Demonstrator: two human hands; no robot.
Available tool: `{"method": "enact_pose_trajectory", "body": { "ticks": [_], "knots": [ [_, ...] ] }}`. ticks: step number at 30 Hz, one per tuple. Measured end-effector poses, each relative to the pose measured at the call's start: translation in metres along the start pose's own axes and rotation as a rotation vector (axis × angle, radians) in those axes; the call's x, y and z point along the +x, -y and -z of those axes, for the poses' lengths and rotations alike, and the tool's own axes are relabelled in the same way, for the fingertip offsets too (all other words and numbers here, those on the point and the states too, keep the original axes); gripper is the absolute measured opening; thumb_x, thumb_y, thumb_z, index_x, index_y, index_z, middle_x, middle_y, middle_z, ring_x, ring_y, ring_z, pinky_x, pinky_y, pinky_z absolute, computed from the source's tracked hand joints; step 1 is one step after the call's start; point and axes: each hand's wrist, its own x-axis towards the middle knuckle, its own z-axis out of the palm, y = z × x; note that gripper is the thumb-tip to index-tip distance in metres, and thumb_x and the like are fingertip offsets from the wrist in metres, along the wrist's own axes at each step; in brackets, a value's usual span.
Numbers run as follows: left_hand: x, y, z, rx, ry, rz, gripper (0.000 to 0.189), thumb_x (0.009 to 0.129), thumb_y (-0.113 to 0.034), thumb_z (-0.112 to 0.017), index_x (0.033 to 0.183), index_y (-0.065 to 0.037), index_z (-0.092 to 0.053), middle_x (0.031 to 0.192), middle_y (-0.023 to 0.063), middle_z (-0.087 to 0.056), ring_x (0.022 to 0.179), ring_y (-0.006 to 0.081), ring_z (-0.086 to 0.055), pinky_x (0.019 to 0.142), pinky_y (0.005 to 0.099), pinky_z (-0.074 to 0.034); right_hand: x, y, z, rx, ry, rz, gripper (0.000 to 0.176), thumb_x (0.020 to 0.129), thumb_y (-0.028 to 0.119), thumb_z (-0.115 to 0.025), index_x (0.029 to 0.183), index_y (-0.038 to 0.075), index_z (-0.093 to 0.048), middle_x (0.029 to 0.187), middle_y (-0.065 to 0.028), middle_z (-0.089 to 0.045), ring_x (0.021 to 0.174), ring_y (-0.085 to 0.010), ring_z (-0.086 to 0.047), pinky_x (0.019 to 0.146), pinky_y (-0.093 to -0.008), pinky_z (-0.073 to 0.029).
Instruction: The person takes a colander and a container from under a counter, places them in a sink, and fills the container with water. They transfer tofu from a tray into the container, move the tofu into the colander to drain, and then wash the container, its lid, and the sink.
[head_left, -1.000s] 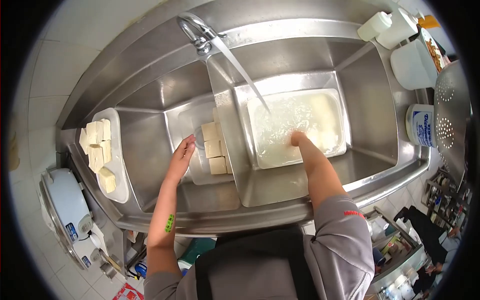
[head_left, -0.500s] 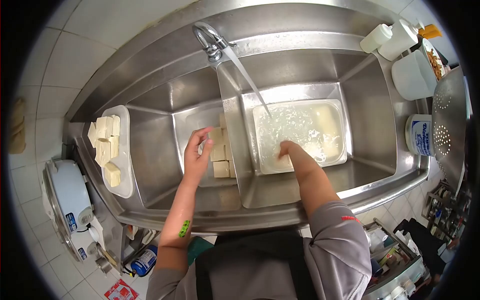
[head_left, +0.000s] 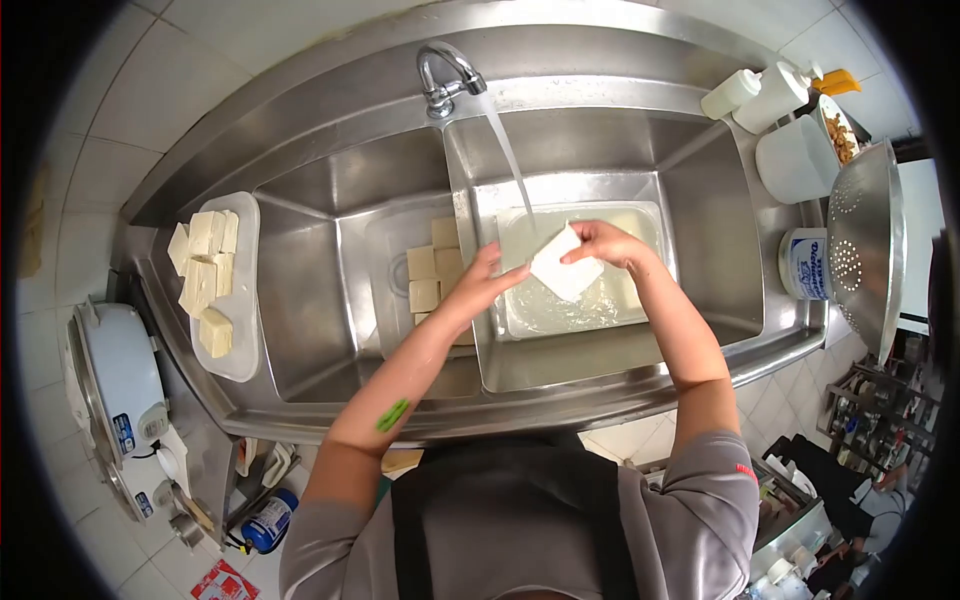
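Observation:
Above the right basin my right hand [head_left: 606, 246] grips a white square block of tofu [head_left: 566, 268], thumb on its face. My left hand [head_left: 488, 283] is by the divider with fingers apart, its thumb tip right at the tofu's left edge. Under the tofu lies a water-filled white tub [head_left: 640, 318], and the faucet [head_left: 450, 80] pours a stream into it. In the left basin a tray [head_left: 385, 240] carries several pale tofu blocks [head_left: 422, 264], partly hidden behind my left forearm. More blocks [head_left: 207, 233] sit on a white tray [head_left: 245, 300] at the sink's left end.
At the right end stand squeeze bottles [head_left: 730, 93], a white container [head_left: 795, 160], a labelled tub [head_left: 805, 263] and a large metal colander [head_left: 865, 245]. A steel divider [head_left: 463, 200] separates the basins. A light-blue appliance [head_left: 120, 385] is at the lower left.
My right hand has come up out of the water with a tofu block. My left hand has moved right, from over the left basin's blocks to beside the held tofu.

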Motion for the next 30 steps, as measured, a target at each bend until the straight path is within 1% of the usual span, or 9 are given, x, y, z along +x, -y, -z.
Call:
{"method": "enact_pose_trajectory", "body": {
  "ticks": [4,8,10,12,14,16,19,24,30],
  "knots": [
    [0.095,0.016,-0.018,-0.761,0.289,0.144,0.060,0.080,-0.044,-0.054,0.125,-0.010,-0.034,0.124,0.0074,-0.043,0.118,0.0237,-0.037,0.097,0.0406,-0.028,0.025,0.051,-0.003,0.130,-0.281,0.071,0.042,0.064,0.015,-0.073,0.098,-0.003,-0.056,0.089,-0.0111,-0.062,0.082,-0.0179,-0.060,0.073,-0.0276,-0.046],
    [0.135,0.003,-0.015,-0.976,0.201,-0.003,0.055,0.081,-0.045,-0.051,0.122,-0.012,-0.038,0.118,0.0055,-0.048,0.112,0.0220,-0.044,0.092,0.0402,-0.034,0.055,0.083,-0.006,-0.160,-0.442,0.148,0.056,0.058,0.024,-0.077,0.102,-0.004,-0.055,0.090,-0.0133,-0.062,0.081,-0.0232,-0.060,0.074,-0.0304,-0.046],
    [0.163,0.020,-0.007,-0.916,0.025,0.066,0.044,0.079,-0.038,-0.056,0.115,-0.014,-0.046,0.107,0.0052,-0.055,0.098,0.0216,-0.053,0.083,0.0407,-0.041,0.067,0.094,-0.012,-1.112,-1.162,0.441,0.050,0.064,0.023,-0.071,0.103,-0.003,-0.055,0.088,-0.0127,-0.062,0.075,-0.0203,-0.060,0.072,-0.0289,-0.046],
    [0.188,0.030,-0.003,-0.896,0.032,0.061,0.042,0.077,-0.036,-0.059,0.112,-0.016,-0.048,0.105,0.0051,-0.056,0.093,0.0229,-0.056,0.074,0.0372,-0.046,0.079,0.113,-0.011,-1.062,-1.081,0.492,0.052,0.064,0.023,-0.069,0.107,-0.002,-0.054,0.092,-0.0158,-0.061,0.077,-0.0237,-0.059,0.075,-0.0308,-0.045],
    [0.210,0.050,0.002,-0.864,-0.008,0.001,0.040,0.075,-0.035,-0.061,0.108,-0.015,-0.051,0.101,0.0050,-0.057,0.088,0.0230,-0.057,0.071,0.0370,-0.047,0.088,0.135,-0.012,-0.758,-0.324,0.002,0.051,0.067,0.020,-0.066,0.110,-0.001,-0.051,0.098,-0.0175,-0.059,0.084,-0.0217,-0.057,0.080,-0.0298,-0.043],
    [0.178,0.016,0.002,-0.788,-0.080,0.107,0.044,0.072,-0.031,-0.066,0.107,-0.009,-0.050,0.099,0.0072,-0.058,0.089,0.0223,-0.058,0.071,0.0377,-0.048,0.099,0.148,-0.007,-0.830,-0.358,-0.016,0.042,0.074,0.013,-0.060,0.111,-0.003,-0.050,0.100,-0.0157,-0.058,0.088,-0.0188,-0.056,0.082,-0.0277,-0.043],
    [0.146,-0.010,-0.003,-0.619,-0.042,0.109,0.050,0.065,-0.021,-0.073,0.108,-0.006,-0.050,0.099,0.0083,-0.058,0.088,0.0195,-0.057,0.075,0.0358,-0.047,0.140,0.148,0.017,0.328,-0.310,0.433,0.027,0.082,0.003,-0.048,0.104,-0.011,-0.049,0.095,-0.0140,-0.058,0.082,-0.0217,-0.059,0.078,-0.0285,-0.047],
    [0.137,0.002,0.003,0.054,-0.245,-0.008,0.058,0.061,-0.022,-0.074,0.108,-0.002,-0.048,0.096,0.0117,-0.059,0.088,0.0220,-0.058,0.078,0.0312,-0.045,0.159,0.197,0.038,0.480,-0.191,0.317,0.018,0.081,0.002,-0.045,0.090,-0.013,-0.049,0.082,-0.0171,-0.054,0.067,-0.0244,-0.058,0.060,-0.0279,-0.054],
    [0.063,-0.053,-0.011,0.809,-0.240,-0.294,0.049,0.060,-0.028,-0.071,0.093,-0.003,-0.047,0.091,0.0163,-0.058,0.086,0.0310,-0.057,0.073,0.0371,-0.045,0.171,0.221,0.031,0.423,-0.259,0.325,0.018,0.082,0.006,-0.045,0.089,-0.009,-0.053,0.085,-0.0178,-0.057,0.073,-0.0231,-0.058,0.067,-0.0293,-0.050]
  ]
}}
